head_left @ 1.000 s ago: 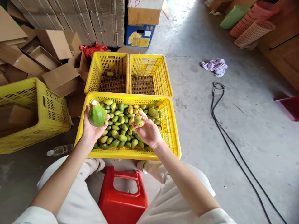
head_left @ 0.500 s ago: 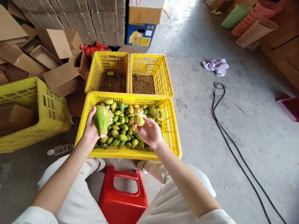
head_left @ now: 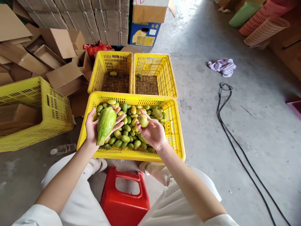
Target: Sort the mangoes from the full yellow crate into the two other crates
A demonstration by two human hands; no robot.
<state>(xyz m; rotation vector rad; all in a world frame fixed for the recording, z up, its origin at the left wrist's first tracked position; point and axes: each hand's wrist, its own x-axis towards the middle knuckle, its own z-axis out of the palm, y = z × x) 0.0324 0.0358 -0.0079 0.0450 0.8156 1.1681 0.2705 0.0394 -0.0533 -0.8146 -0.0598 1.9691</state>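
On the palm of my left hand (head_left: 90, 127) rests a large green tapered fruit (head_left: 106, 125); the fingers spread out behind it. My right hand (head_left: 154, 133) has a small round yellow-green fruit (head_left: 143, 121) at its fingertips, palm turned up. Both hands are above a wide yellow crate (head_left: 141, 155) holding many small oval green and yellowish fruits (head_left: 125, 138). Behind it stand two more yellow crates, the left crate (head_left: 110, 55) with one yellow fruit (head_left: 113, 73) in it and the right crate (head_left: 172, 73) with one dark green fruit (head_left: 139, 76).
A red plastic stool (head_left: 125, 204) sits between my legs. To the left are a plastic bottle (head_left: 63, 149), another yellow crate (head_left: 56, 110) and piled cardboard boxes (head_left: 63, 75). A black cable (head_left: 237, 153) and a crumpled cloth (head_left: 222, 67) lie on the floor at right.
My left hand has opened its fingers wider and the large fruit has tilted, its narrow end now pointing down and left. My right hand still holds the small fruit. The view has shifted slightly.
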